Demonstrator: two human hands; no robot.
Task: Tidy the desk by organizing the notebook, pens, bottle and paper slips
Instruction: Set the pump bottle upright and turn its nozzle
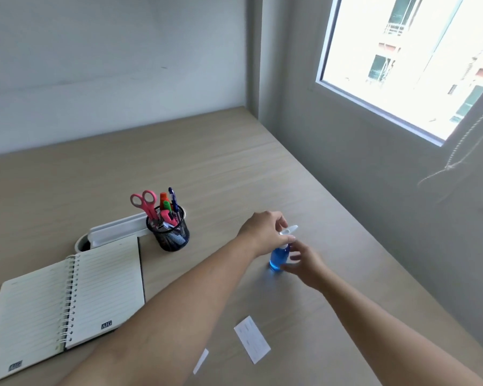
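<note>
A small bottle point(276, 259) of blue liquid with a white flip cap stands on the desk point(234, 168) at right of centre. My left hand point(265, 232) pinches the white cap from above. My right hand point(304, 261) wraps the bottle's body from the right side. An open spiral notebook point(67, 296) with lined pages lies at the near left. A black mesh cup point(169, 232) behind it holds pens, markers and pink scissors. One white paper slip point(252, 339) lies near the front, and a second slip point(201, 360) shows partly under my left forearm.
A white tray or stand point(112, 232) sits behind the notebook, touching the mesh cup. The desk meets walls at the back and on the right. A window point(416, 59) with a hanging cord is at the upper right.
</note>
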